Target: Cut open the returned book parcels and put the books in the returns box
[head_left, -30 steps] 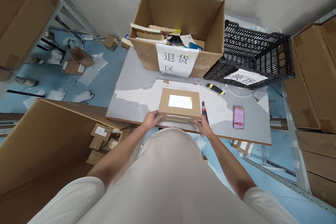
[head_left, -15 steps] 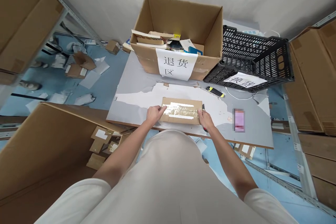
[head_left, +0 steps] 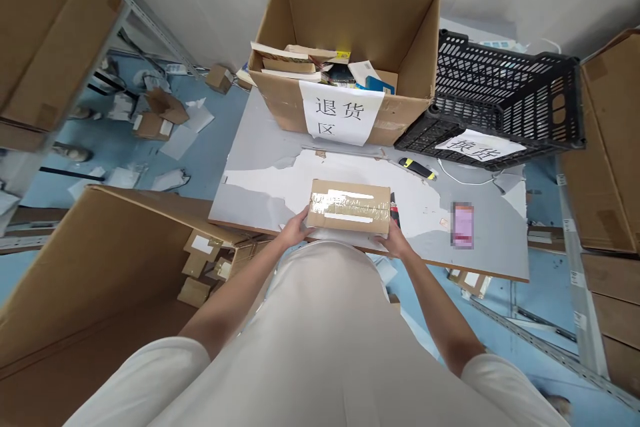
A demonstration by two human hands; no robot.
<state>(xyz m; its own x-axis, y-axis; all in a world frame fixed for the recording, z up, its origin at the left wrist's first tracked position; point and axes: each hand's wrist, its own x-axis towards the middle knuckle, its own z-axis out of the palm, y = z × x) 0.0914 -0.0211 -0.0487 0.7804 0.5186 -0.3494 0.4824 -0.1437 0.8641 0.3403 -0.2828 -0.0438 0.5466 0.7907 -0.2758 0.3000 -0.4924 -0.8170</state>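
A small cardboard box (head_left: 349, 219) sealed with shiny clear tape and bearing white label strips is held between my two hands near the table's front edge. My left hand (head_left: 296, 228) grips its lower left corner, and my right hand (head_left: 394, 241) grips the lower right one; the fingers beneath are partly hidden. Just right of the box lies a red and black tool (head_left: 395, 210), mostly covered, its kind unclear. Behind the box, a black and yellow utility knife (head_left: 417, 168) rests on the worn tabletop (head_left: 250, 177).
At the table's back stands a large carton (head_left: 280, 103) of books with a paper sign. Beside it is a black plastic crate (head_left: 537, 110). A pixelated pink item (head_left: 463, 225) lies to the right. A big open carton (head_left: 125, 267) with small boxes stands at lower left.
The box has tilted up at its front edge. My hands have slid from its sides and top to its lower corners, with the thumbs off the top.
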